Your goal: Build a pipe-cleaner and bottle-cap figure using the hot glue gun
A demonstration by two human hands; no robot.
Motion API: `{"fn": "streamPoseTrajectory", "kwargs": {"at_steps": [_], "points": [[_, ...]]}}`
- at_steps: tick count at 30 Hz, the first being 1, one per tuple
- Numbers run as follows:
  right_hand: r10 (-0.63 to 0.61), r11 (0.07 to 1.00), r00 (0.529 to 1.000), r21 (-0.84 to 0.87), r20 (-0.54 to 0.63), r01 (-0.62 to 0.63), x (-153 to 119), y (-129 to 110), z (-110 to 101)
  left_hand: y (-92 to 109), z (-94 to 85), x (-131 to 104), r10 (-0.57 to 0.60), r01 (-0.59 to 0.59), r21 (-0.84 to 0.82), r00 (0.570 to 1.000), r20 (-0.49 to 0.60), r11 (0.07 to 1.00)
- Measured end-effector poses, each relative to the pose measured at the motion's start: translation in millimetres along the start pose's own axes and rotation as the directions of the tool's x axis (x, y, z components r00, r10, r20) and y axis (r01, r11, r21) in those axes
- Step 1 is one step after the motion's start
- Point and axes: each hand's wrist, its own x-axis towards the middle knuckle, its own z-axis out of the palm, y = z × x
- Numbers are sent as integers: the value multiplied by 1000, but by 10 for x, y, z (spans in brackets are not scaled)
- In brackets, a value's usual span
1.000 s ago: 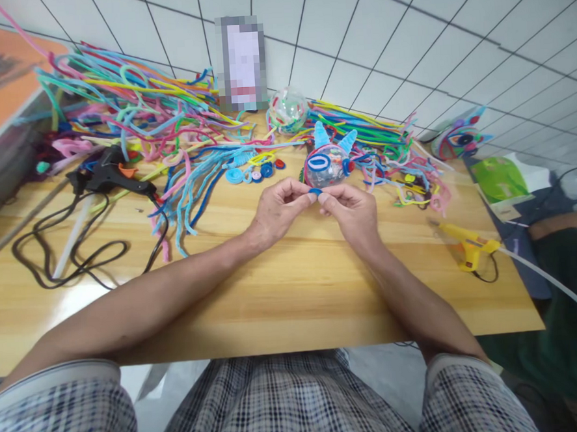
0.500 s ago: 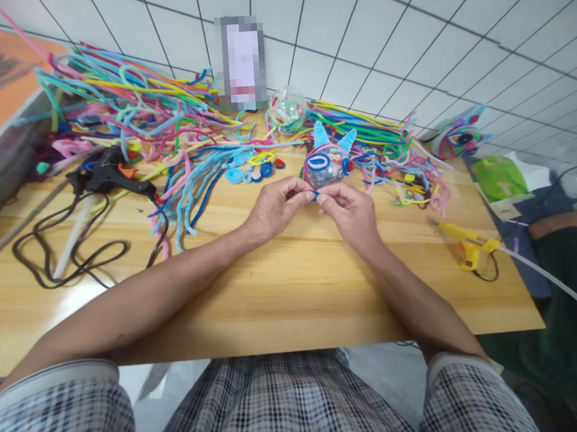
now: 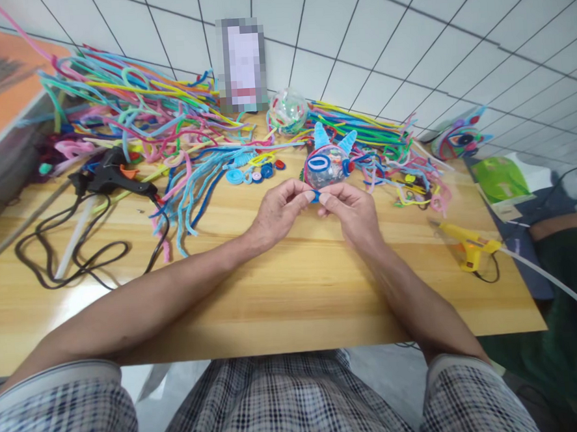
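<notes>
Between the fingertips of both hands is a small blue piece of pipe cleaner, mostly covered by the fingers. My left hand pinches it from one side, and my right hand pinches it from the other. Just behind the hands sits a clear ball with light-blue pipe-cleaner ears, a blue-and-white oval ring and a dark-blue and red knob on its side. Small coiled pipe-cleaner discs in blue, pink and red lie to the left of it.
Heaps of coloured pipe cleaners line the back. A black glue gun with its cord is at left, a yellow glue gun at right. Another clear ball stands near a blurred-out upright panel. A person's arm shows at far right.
Both hands stay at nearly the same spot. The fingers have shifted slightly, and a little more of the blue piece shows between them.
</notes>
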Motion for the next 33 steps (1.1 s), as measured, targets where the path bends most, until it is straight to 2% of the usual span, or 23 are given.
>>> {"fn": "streamPoseTrajectory", "kwargs": {"at_steps": [5,8,12,17,21,24,28,33], "points": [[112,989,989,90,98,-121,102,-42,-137,11,-16,33,-53,55,-88,998,23,995],[29,998,996,60,83,-34,123,-67,-175,33,-16,34,-63,67,-98,997,42,993],[-148,984,988,-92,47,152,90,-90,-165,41,-9,22,-69,73,-68,996,48,995],[-179,973,980,-133,89,190,68,-66,-160,23,4,4,-65,66,-24,997,44,998],[-120,989,988,-71,100,128,87,-25,-139,28,12,3,-54,56,-51,998,33,997],[-38,997,994,73,107,30,93,4,-90,43,16,2,-66,67,-105,998,16,992],[80,960,989,255,127,-111,75,37,-17,64,30,-18,-99,97,-171,995,-2,980],[150,897,975,393,165,-204,34,92,64,92,76,-76,-105,88,-229,992,-64,969]]}}
